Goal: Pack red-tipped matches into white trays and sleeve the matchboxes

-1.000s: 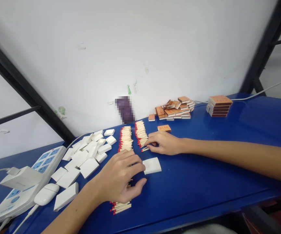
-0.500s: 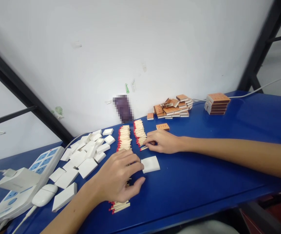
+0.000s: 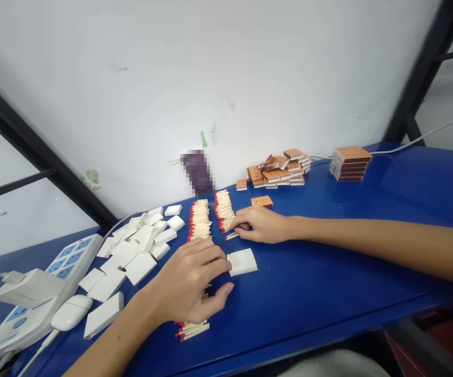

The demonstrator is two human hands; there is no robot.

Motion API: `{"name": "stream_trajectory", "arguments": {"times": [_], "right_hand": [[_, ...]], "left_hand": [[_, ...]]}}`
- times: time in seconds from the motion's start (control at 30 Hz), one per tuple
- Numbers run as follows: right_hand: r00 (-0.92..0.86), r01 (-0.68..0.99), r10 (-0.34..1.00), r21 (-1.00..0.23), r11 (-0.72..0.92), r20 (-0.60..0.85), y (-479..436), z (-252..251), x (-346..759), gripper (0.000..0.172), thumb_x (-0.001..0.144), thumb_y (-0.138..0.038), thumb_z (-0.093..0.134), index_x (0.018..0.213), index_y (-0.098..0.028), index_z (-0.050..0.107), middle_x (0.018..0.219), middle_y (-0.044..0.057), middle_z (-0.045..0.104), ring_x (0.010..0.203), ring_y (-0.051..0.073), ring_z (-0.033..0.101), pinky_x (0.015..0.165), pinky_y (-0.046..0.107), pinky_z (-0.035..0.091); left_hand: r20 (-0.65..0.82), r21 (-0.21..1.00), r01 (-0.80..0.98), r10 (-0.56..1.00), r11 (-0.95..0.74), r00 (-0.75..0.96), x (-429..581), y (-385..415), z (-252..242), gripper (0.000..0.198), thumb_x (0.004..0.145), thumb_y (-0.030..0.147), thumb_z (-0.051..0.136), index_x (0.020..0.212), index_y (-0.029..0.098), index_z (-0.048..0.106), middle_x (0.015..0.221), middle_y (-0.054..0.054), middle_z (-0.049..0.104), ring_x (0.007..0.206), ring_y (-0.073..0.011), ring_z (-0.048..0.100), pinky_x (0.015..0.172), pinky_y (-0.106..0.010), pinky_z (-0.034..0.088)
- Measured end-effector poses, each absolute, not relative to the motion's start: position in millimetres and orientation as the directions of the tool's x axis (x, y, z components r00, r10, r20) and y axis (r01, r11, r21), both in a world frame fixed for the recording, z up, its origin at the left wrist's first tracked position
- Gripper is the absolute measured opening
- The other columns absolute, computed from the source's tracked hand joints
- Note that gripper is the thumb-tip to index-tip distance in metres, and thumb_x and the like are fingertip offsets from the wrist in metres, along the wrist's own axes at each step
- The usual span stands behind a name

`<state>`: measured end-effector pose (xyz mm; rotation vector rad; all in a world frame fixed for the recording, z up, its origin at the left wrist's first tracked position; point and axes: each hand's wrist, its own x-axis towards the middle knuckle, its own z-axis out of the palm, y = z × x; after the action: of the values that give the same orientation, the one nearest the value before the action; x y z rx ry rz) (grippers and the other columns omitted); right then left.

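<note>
Two hands fill my feed: at lower centre, the left hand (image 3: 192, 283) is loosely spread over the left match row (image 3: 200, 221), its index tip at or just beside a white piece (image 3: 243, 262); right of centre, the right hand (image 3: 263, 225) bends its fingertips together at a loose match (image 3: 231, 236) below the right match row (image 3: 223, 209), though I can't tell whether it pinches it. I'd worry that a sideways brush there could skew that row, or that dropping the left palm could scatter the matches beneath. Against half a second ago, everything sits slightly higher in frame; both poses barely differ.
</note>
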<state>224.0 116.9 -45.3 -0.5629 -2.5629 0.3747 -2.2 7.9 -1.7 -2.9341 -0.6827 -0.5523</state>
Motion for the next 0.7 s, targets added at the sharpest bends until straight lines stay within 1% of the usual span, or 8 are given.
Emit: {"name": "stream_trajectory", "arguments": {"times": [0.2,0.4,0.53,0.7], "right_hand": [[-0.795,0.296,0.446,-0.378,0.877,0.412,117.5,-45.6,224.5,0.017,0.087,-0.012,0.051,0.073,-0.017,0.061,0.067,-0.002,0.05,0.06,0.011,0.044,0.059,0.025,0.029],[-0.785,0.298,0.445,-0.368,0.881,0.43,116.7,-46.3,224.5,0.017,0.086,-0.014,0.053,0.072,-0.017,0.061,0.065,-0.002,0.049,0.06,0.012,0.043,0.059,0.026,0.028],[-0.79,0.29,0.435,-0.363,0.886,0.432,116.9,-46.9,224.5,0.014,0.086,-0.015,0.053,0.076,-0.017,0.064,0.066,-0.002,0.051,0.061,0.012,0.045,0.06,0.026,0.029],[-0.759,0.345,0.484,-0.361,0.867,0.436,115.3,-46.2,224.0,0.012,0.084,-0.015,0.055,0.078,-0.016,0.066,0.068,-0.001,0.054,0.061,0.011,0.046,0.06,0.026,0.029]], "left_hand": [[0.366,0.005,0.44,0.411,-0.898,0.835,-2.2,7.6,-1.4,0.015,0.088,0.021,0.055,0.095,0.015,0.067,0.084,-0.009,0.068,0.075,-0.0215,0.061,0.07,-0.037,0.049],[0.372,-0.004,0.439,0.406,-0.899,0.835,-2.3,7.9,-1.0,0.015,0.089,0.021,0.054,0.094,0.016,0.067,0.084,-0.008,0.068,0.074,-0.0205,0.06,0.069,-0.036,0.049],[0.365,0.007,0.44,0.412,-0.898,0.835,-1.8,7.6,-0.9,0.015,0.089,0.021,0.054,0.095,0.016,0.067,0.084,-0.008,0.069,0.075,-0.0208,0.061,0.07,-0.036,0.049],[0.369,0.009,0.434,0.407,-0.901,0.836,-2.0,8.2,-1.1,0.015,0.089,0.021,0.055,0.094,0.015,0.067,0.083,-0.008,0.068,0.074,-0.0212,0.061,0.069,-0.037,0.049]]}}
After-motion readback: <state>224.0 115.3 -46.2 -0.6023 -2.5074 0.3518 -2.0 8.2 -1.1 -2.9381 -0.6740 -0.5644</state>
